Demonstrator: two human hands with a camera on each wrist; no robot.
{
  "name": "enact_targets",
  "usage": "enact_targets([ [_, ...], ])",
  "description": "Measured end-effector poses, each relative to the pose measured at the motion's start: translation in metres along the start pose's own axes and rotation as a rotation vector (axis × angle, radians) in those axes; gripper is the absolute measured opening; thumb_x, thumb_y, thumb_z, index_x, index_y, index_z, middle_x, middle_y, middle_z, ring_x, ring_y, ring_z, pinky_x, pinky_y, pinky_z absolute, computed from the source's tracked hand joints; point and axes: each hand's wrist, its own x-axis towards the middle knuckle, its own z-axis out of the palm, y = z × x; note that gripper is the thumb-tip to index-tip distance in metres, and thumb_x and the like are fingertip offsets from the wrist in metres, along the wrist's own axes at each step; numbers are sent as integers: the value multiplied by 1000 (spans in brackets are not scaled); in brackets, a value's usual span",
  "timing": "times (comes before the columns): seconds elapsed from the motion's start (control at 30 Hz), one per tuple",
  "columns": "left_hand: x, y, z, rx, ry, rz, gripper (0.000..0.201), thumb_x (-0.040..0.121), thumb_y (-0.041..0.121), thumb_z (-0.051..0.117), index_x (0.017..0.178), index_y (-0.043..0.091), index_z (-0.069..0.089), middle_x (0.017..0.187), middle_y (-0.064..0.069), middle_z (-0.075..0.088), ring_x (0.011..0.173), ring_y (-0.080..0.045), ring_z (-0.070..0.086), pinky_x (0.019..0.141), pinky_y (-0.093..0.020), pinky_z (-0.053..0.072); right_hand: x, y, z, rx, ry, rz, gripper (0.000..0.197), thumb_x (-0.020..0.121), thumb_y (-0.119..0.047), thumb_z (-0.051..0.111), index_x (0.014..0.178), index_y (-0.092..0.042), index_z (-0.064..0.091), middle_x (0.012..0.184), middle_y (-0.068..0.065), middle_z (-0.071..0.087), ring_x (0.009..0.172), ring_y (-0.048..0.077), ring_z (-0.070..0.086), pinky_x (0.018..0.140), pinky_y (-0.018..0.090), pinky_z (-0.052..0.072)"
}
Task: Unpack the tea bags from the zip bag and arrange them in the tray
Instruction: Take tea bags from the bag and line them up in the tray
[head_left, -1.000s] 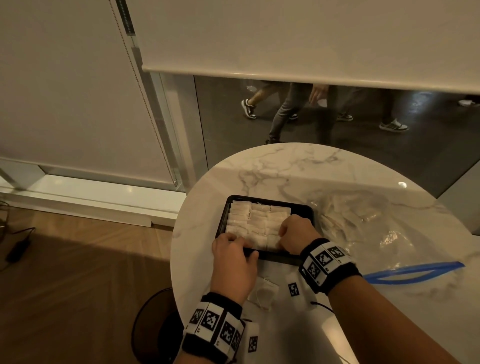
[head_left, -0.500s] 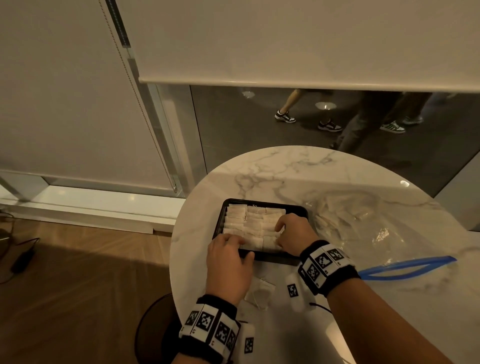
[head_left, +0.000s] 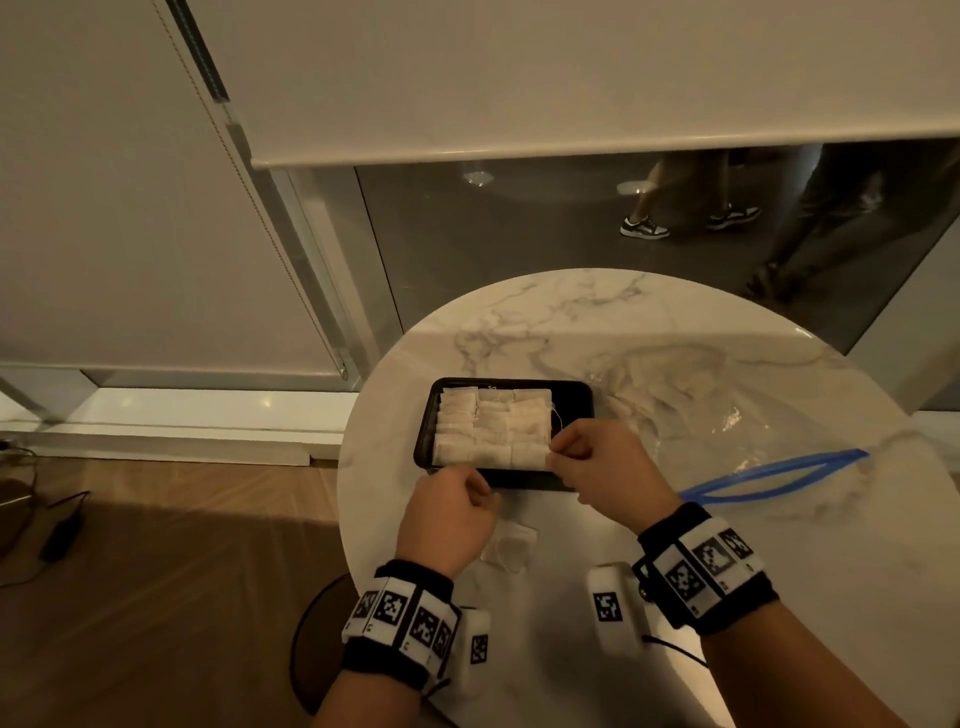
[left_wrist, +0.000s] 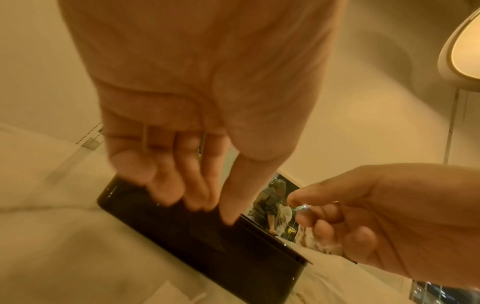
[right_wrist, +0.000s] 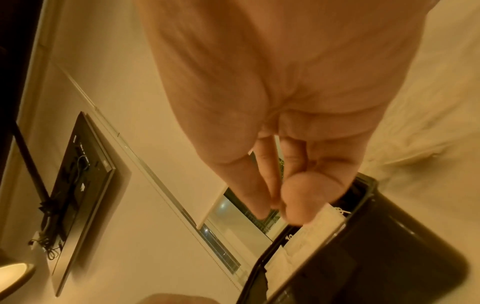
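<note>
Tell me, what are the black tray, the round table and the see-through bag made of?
The black tray looks like smooth, glossy plastic: thin walls, soft reflections. The round table looks like polished marble, white with grey veins and shiny spots, though it could be an imitation. The zip bag looks like thin clear plastic film: it crinkles, glints, and has a blue zip strip.

A black tray (head_left: 574, 400) sits on the round marble bench (head_left: 571, 322), packed with white tea bags (head_left: 493, 426) in rows, a bare strip left along its right side. At the tray's near edge the left hand (head_left: 449, 519) hangs with loosely curled fingers, and at the tray's near right corner the right hand (head_left: 605, 467) pinches at the end tea bag, a thin string trailing there. Right of the tray lies the clear zip bag (head_left: 727, 415) with its blue seal open, and a loose tea bag (head_left: 511, 545) rests on the bench just nearer than the tray
</note>
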Motion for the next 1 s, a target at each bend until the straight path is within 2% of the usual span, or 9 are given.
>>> enact_targets([
  [0.1, -4, -4, 13, 141, -183, -109, 29, 80, 43, 71, 99, 23, 67, 96, 6, 68, 89, -12, 64, 83, -35, 57, -19, 3, 1, -43, -182, 51, 9, 90, -22, 69, 86, -14, 71, 76, 9, 72, 66, 15, 67, 54, 24, 55],
  [0.17, -8, -3, 22, 207, -237, -134, 48, 76, 57, 71, 109, 23, 63, 108, 3, 66, 97, -16, 64, 86, -32, 55, -24, 9, 5, -107, -272, 110, 13, 91, -24, 67, 93, -12, 71, 83, 9, 72, 72, 16, 69, 58, 24, 58],
  [0.23, -12, 1, 29, 260, -238, -134, 63, 74, 57, 74, 124, 22, 58, 121, 0, 61, 111, -20, 60, 90, -30, 50, -25, 20, 11, -164, -312, 154, 18, 91, -27, 68, 103, -13, 68, 88, 5, 69, 76, 16, 69, 61, 24, 59],
  [0.3, -15, 4, 32, 273, -224, -130, 68, 72, 50, 78, 129, 22, 55, 125, -2, 58, 116, -23, 58, 95, -34, 50, -25, 30, 19, -191, -328, 189, 29, 89, -28, 70, 114, -14, 65, 93, 2, 66, 76, 14, 68, 60, 23, 59],
  [0.47, -19, 6, 31, 287, -234, -91, 42, 72, 44, 78, 107, 27, 63, 112, 1, 61, 104, -18, 61, 85, -31, 51, -27, 41, 31, -227, -338, 203, 36, 83, -31, 75, 115, -19, 63, 101, 3, 65, 78, 14, 68, 61, 24, 58],
  [0.57, -23, 7, 30, 241, -206, -64, 22, 79, 37, 74, 94, 27, 61, 100, 6, 62, 94, -14, 62, 79, -29, 51, -27, 44, 30, -248, -340, 183, 39, 81, -37, 76, 115, -23, 63, 106, 0, 64, 86, 14, 66, 71, 27, 58],
  [0.63, -24, 8, 28, 167, -190, -53, 8, 86, 31, 69, 87, 27, 62, 88, 8, 64, 84, -12, 63, 79, -33, 55, -28, 43, 27, -252, -355, 171, 40, 82, -37, 75, 118, -24, 62, 107, -2, 64, 86, 11, 65, 70, 24, 56],
  [0.8, -23, 17, 22, -20, -174, 15, 6, 89, 26, 71, 89, 22, 67, 81, 9, 66, 77, -6, 62, 68, -20, 48, -34, 34, 16, -227, -388, 59, 37, 87, -31, 72, 121, -22, 63, 92, -8, 64, 75, 4, 60, 63, 16, 48],
  [1.0, -21, 30, 10, -225, -118, 80, 4, 89, 20, 72, 91, 24, 70, 82, 8, 69, 75, -1, 63, 67, -11, 48, -34, 26, 3, -240, -264, -104, 9, 90, -31, 67, 98, -27, 67, 93, -8, 61, 84, 8, 60, 70, 20, 47],
])
